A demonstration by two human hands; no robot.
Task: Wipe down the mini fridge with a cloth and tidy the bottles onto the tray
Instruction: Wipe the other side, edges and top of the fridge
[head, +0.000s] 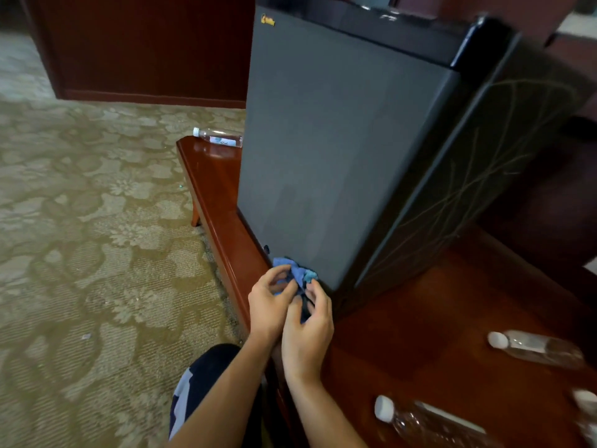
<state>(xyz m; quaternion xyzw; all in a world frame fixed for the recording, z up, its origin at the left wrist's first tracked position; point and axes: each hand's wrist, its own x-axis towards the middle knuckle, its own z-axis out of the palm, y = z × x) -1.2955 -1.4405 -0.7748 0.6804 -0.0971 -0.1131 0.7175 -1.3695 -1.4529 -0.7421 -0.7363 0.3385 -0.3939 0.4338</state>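
A dark grey mini fridge (pixel 339 140) stands on a low red-brown wooden table (pixel 429 318), its door shut. A crumpled blue cloth (pixel 298 270) sits at the door's bottom corner. My left hand (pixel 269 305) and my right hand (pixel 308 328) both hold the cloth, fingers curled round it. One clear plastic bottle (pixel 219 137) lies on the table's far end, left of the fridge. Two more bottles lie at the right: one (pixel 536 347) further back, another (pixel 429 421) at the near edge. No tray is in view.
Patterned beige carpet (pixel 97 221) covers the floor to the left. Dark red wooden panelling (pixel 145 43) stands behind. Part of a further white-capped bottle (pixel 586 402) shows at the right edge. My knee (pixel 206 376) is beside the table's front edge.
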